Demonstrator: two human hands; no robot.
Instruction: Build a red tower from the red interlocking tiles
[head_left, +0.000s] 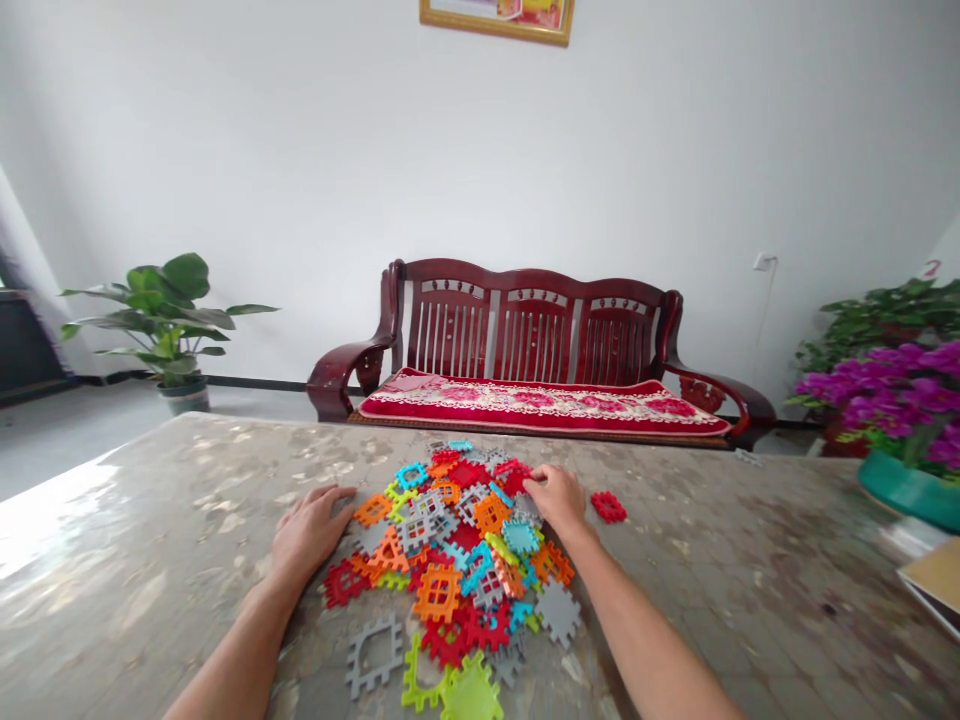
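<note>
A heap of notched plastic building tiles in red, orange, grey, blue and lime green lies on the table [187, 580]. My left hand [313, 528] rests on the tabletop just left of the heap, holding nothing, its thumb apart from the fingers. At the heap's upper right, my right hand [556, 496] has its fingers closed together by a red tile [514, 478]; its fingertips are partly hidden, so I cannot make out what they grip. Nearest me lie a grey frame tile [361, 662] and a lime green tile [472, 690]. An orange window tile [438, 592] lies on top.
A single red tile [608, 507] lies right of my right hand. Purple flowers [892, 390] in a teal pot [911, 490] and a box [936, 578] stand at the table's right side. Beyond the table is a wooden bench [536, 320]; a potted plant [176, 325] stands left.
</note>
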